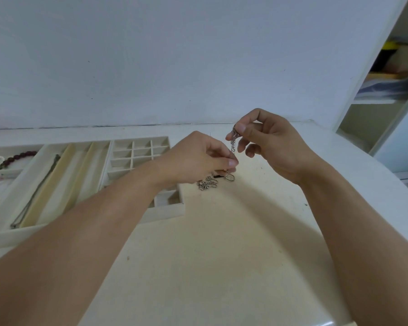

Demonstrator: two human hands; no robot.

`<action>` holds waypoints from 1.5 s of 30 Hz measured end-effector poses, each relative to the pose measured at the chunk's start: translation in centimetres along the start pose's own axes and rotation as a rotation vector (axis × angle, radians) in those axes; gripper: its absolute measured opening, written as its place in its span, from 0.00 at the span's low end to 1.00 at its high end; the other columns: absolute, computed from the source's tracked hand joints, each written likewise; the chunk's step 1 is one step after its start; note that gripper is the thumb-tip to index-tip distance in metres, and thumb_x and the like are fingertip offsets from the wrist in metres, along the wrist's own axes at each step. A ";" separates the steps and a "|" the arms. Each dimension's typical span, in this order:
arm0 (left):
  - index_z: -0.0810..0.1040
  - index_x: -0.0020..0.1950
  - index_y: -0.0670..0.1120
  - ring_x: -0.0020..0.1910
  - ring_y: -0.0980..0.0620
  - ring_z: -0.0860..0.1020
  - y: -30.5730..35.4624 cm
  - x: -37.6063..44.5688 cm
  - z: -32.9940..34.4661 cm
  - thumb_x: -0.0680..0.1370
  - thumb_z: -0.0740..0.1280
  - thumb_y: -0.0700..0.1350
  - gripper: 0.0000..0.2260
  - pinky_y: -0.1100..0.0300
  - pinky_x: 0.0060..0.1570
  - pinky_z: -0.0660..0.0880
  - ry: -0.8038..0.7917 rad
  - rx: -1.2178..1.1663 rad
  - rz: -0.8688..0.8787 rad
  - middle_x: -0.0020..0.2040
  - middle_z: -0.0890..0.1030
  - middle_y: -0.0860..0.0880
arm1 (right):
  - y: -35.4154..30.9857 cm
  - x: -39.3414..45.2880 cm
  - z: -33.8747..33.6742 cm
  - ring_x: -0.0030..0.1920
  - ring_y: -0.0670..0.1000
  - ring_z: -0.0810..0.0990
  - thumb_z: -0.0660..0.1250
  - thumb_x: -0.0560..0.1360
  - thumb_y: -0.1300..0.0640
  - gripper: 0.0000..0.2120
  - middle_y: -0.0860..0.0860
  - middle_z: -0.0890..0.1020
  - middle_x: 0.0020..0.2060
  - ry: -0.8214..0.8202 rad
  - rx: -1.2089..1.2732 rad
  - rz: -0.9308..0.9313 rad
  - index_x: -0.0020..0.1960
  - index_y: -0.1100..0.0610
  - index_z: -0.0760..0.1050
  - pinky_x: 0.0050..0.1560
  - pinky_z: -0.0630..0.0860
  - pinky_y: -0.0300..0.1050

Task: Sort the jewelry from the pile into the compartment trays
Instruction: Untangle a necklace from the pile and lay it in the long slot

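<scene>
A thin silver chain [233,143] hangs between my two hands above the table. My right hand [266,147] pinches its upper end between thumb and forefinger. My left hand [203,158] pinches the lower end just above the jewelry pile [212,181], which holds a silver link chain and a ring-shaped piece on the cream table. Left of the pile sits a white tray of small square compartments [139,151], partly hidden by my left forearm. Further left a long-slot tray [64,175] holds a dark necklace [37,189].
At the far left edge a third tray [0,170] holds a dark red bead bracelet [17,157] and a white bracelet. A white wall rises behind the table. A shelf unit [386,74] stands at the right. The table edge curves round on the right.
</scene>
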State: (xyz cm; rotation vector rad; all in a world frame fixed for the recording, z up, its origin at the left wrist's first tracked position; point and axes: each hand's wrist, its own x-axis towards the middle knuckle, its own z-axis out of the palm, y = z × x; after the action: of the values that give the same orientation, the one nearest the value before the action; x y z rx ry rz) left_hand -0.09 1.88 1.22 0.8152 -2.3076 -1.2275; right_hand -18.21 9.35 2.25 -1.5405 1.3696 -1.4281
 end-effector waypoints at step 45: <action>0.85 0.50 0.45 0.36 0.57 0.82 1.4 0.0 -3.4 0.75 0.75 0.41 0.05 0.66 0.41 0.80 0.397 0.032 0.152 0.41 0.86 0.47 | 0.6 -0.4 -0.8 0.44 0.50 0.78 0.74 0.72 0.51 0.12 0.54 0.84 0.45 -0.372 -0.051 0.251 0.48 0.60 0.82 0.42 0.72 0.43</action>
State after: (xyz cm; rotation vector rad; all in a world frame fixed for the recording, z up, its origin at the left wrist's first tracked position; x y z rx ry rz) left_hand 1.45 0.43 4.16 0.7959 -2.0270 -0.8744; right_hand -19.06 9.75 1.75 -1.5118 1.3212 -0.9083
